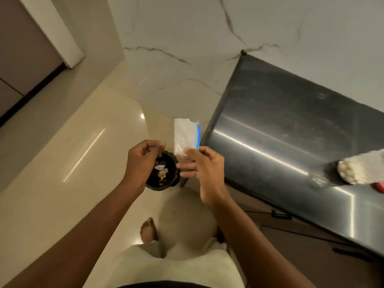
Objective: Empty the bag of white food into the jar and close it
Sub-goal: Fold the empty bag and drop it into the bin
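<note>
A clear plastic bag [185,135] with a blue zip strip looks empty and hangs upright in the air. My right hand [205,171] pinches its lower corner between thumb and forefinger, the other fingers spread. My left hand [143,163] is curled shut just left of it, with nothing visible in it. Both hands hover over a small black bin [166,180] on the floor that holds a few scraps. White lumpy food [358,170] shows at the right edge of the dark counter, apparently in a clear container cut off by the frame. A red object [380,187] lies beside it.
The dark glossy counter [280,132] runs along the right, with drawer handles below its front edge. Cream floor tiles spread to the left and a marble wall stands behind. My bare foot [148,229] is just behind the bin.
</note>
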